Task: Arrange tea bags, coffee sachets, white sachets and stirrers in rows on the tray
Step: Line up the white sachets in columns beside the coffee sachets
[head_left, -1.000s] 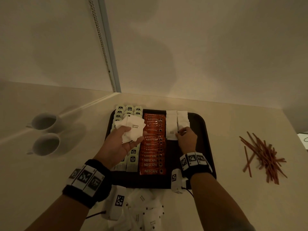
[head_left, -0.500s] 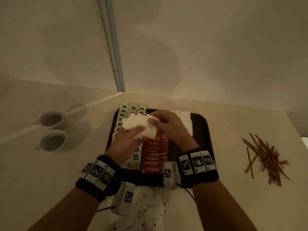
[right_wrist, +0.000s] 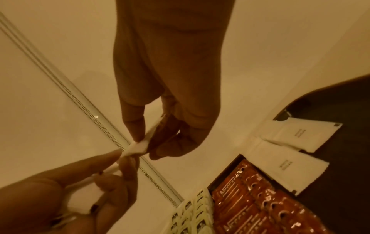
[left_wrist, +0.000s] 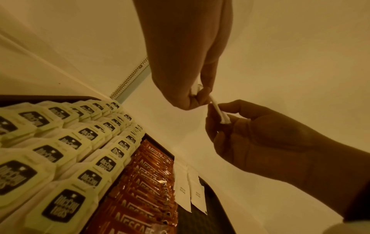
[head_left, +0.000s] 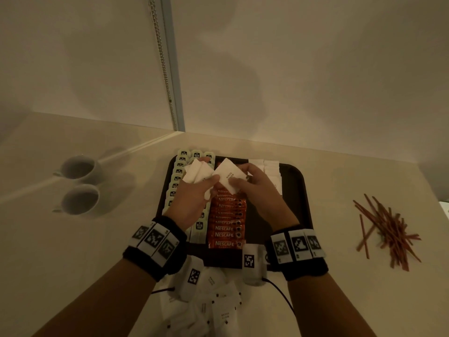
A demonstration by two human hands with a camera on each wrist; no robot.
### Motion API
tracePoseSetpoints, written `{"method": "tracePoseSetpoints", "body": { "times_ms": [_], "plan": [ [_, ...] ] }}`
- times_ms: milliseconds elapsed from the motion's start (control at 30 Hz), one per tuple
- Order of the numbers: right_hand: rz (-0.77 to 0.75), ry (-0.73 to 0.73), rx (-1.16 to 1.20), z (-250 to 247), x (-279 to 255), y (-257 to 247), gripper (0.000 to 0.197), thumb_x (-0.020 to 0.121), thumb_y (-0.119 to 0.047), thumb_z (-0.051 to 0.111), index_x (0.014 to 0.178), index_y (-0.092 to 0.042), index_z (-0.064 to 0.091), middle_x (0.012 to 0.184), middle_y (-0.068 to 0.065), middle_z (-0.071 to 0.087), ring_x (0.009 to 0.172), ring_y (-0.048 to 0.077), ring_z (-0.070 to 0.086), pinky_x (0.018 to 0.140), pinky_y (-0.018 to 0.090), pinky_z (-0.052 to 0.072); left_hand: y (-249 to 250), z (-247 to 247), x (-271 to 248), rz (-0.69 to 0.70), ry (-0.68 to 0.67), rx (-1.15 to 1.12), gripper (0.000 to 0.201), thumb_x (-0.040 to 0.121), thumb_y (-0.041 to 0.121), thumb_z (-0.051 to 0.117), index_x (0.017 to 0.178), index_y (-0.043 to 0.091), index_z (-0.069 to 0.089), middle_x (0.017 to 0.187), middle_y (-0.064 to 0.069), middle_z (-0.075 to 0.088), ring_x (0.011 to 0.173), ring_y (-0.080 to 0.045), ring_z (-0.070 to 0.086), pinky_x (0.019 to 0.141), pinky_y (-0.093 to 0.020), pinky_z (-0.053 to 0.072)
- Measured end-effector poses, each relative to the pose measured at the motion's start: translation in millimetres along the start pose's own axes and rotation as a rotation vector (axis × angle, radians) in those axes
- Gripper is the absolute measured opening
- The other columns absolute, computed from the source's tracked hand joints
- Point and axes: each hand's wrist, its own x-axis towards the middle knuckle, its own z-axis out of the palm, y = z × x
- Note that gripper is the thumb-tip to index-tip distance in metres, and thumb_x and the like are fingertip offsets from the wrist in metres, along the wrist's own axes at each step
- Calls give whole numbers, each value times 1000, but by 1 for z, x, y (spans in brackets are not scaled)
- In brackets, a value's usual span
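Above the dark tray, my left hand grips a small fan of white sachets. My right hand pinches one white sachet beside that fan; its near end still lies at my left fingertips. The left wrist view shows this sachet edge-on between both hands, as does the right wrist view. On the tray, tea bags fill the left rows and orange coffee sachets the middle row. Two white sachets lie at the far end to their right.
Red-brown stirrers lie in a loose heap on the counter right of the tray. Two white cups stand to the left. Several loose white sachets lie at the counter's front edge, under my wrists. A wall stands just behind the tray.
My right hand left the white sachets on the tray, moved left to my left hand's fan and took hold of one sachet there. Both hands rose slightly.
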Motion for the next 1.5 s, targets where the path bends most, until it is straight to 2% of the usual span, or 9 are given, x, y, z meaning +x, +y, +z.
{"method": "tracePoseSetpoints", "body": {
  "times_ms": [67,233,433,567,700,1000,1200,1367,1500],
  "plan": [
    [17,-5,-61,-3,-2,2,10,86,-11,63,94,-11,58,102,7,67,93,29,66,78,43,58,0,-1,3,8,56,48,39,86,-9,57,118,14,55,94,-9,57,69,-14,58,49,-18,47],
    [33,-13,4,-14,-11,14,15,92,-14,54,103,-10,63,103,7,68,91,17,66,73,24,57,0,-2,5,6,14,170,38,87,-5,59,121,12,55,94,-9,61,74,-15,59,48,-19,45],
    [104,206,210,-56,-7,44,14,93,-5,51,105,-7,59,111,9,63,99,19,64,78,25,57,3,-6,4,-187,-76,-188,36,94,5,34,122,15,54,106,-17,63,75,-25,66,58,-24,54],
    [159,420,-100,-93,8,71,14,94,-10,52,106,-8,58,107,5,62,91,14,61,74,25,54,1,-10,2,-208,-28,-302,36,94,5,35,117,17,60,118,-18,56,101,-36,59,71,-34,60],
    [220,532,-376,-114,24,95,12,91,-15,58,102,-12,61,101,2,62,96,20,61,86,39,54,2,-10,2,-200,41,-200,32,96,8,38,113,22,61,107,-15,63,92,-29,63,68,-34,60],
    [223,567,-513,-116,40,105,21,90,-18,60,107,-7,64,108,9,65,103,24,59,93,38,48,-1,-9,5,-169,153,-101,26,95,3,48,107,23,60,108,-6,63,98,-21,61,58,-30,59],
    [214,607,-626,-113,41,101,19,87,-12,63,102,-1,63,106,12,64,101,25,58,80,24,39,0,-6,5,-162,145,-149,32,95,-4,41,105,21,58,106,-7,62,97,-22,59,70,-34,58],
    [136,650,-615,-100,42,87,20,88,-18,62,101,-4,58,101,11,63,95,24,59,74,23,41,-1,-5,5,-150,134,-92,34,93,-7,43,105,20,60,106,-7,63,99,-22,60,66,-30,60],
    [-133,295,-393,-50,31,36,12,90,-28,60,97,-19,59,93,-9,63,86,4,60,68,15,46,-1,-3,4,-130,87,-62,36,92,-9,44,105,21,60,106,-5,64,100,-20,60,65,-28,59]
  ]
}}
